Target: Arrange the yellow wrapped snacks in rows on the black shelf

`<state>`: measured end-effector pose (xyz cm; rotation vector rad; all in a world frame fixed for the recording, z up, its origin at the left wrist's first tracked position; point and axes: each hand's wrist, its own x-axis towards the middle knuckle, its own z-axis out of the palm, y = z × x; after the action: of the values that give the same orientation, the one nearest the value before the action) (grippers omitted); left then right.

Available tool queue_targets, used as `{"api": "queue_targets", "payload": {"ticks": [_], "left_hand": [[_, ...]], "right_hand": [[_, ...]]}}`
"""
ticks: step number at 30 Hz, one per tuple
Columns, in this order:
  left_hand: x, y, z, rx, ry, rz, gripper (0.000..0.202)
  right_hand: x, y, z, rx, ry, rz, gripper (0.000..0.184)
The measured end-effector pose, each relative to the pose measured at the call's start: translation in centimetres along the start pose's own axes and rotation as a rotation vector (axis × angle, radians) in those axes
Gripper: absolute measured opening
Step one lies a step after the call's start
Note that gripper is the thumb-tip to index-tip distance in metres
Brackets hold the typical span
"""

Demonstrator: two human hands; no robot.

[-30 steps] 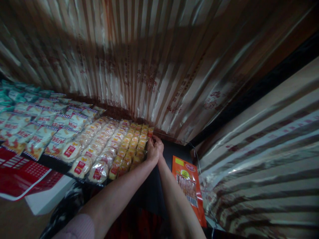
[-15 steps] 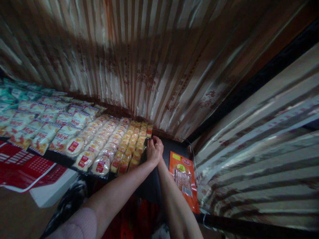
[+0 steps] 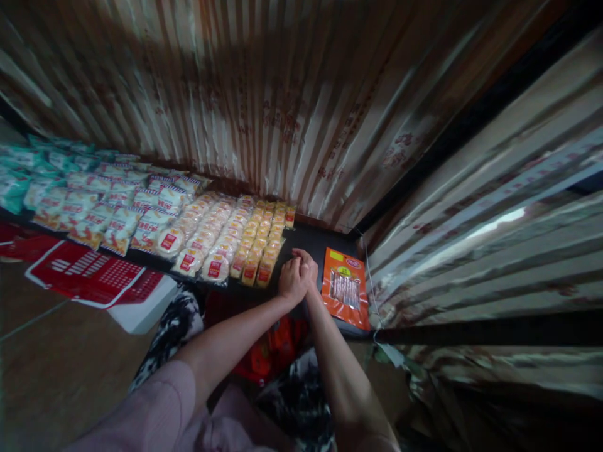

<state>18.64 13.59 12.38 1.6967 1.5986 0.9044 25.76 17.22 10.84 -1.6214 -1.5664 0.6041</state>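
My left hand [image 3: 293, 282] and my right hand [image 3: 309, 269] are clasped together over the black shelf [image 3: 308, 236]. The fingers of both look closed against each other, and no object shows in them. Part of the right hand is hidden behind the left. Just left of them lie rows of small yellow wrapped snacks [image 3: 260, 242], apart from my hands. To their right, close to the right wrist, an orange snack packet [image 3: 346, 289] with a clear window lies flat.
Round wrapped biscuits [image 3: 217, 267], white snack bags [image 3: 120, 220] and green bags [image 3: 14, 188] fill the shelf leftward. A red basket [image 3: 94, 270] and a white box [image 3: 146, 307] sit below. Striped plastic sheeting [image 3: 264, 113] hangs behind and along the right side.
The view has shifted, so the shelf and goods appear higher and most of the snacks further right. My hands stay clasped and now look nearer the shelf's front edge.
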Motion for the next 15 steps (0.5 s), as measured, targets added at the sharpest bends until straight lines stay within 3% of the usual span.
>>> {"api": "queue_targets", "payload": {"ticks": [4,9,15], "left_hand": [[-3.8,-1.2,-1.1,0.101,-0.007,0.159,0.035],[-8.5,-3.6,-2.6,0.018,0.001,0.318,0.038],[-12.0,-5.4,-5.0,-0.022,-0.003,0.47,0.039]], "right_hand": [[-4.2,-0.3,0.3,-0.014,0.045,-0.038,0.037],[-9.5,-1.0,1.2,-0.036,0.124,-0.111,0.036],[-13.6,-2.2,2.7,-0.012,0.216,-0.223,0.034]]}}
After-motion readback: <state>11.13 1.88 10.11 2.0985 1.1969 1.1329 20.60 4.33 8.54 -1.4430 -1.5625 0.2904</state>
